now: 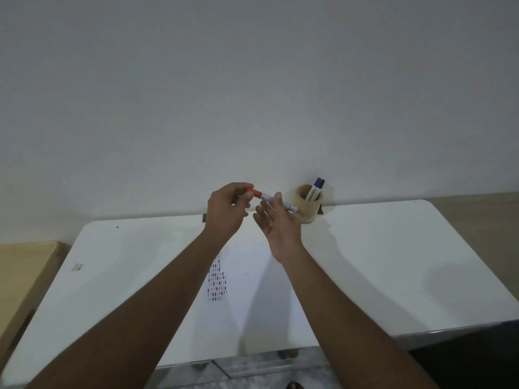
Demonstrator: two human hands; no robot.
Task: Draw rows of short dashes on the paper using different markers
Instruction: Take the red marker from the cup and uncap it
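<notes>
A red marker (290,206) with a white barrel is held level above the far part of the table. My left hand (227,211) pinches its red cap (255,192) between thumb and fingers. My right hand (280,223) holds the barrel between thumb and forefinger, its other fingers splayed. Below my arms lies a white sheet of paper (252,279) with rows of short blue and purple dashes (216,279) near its left side; my left forearm hides part of them.
A round wooden cup (307,205) stands at the table's back edge by the wall, holding two blue-capped markers (318,185). The white table (393,262) has rounded corners. A beige cabinet (25,276) sits to the left; tiled floor shows below.
</notes>
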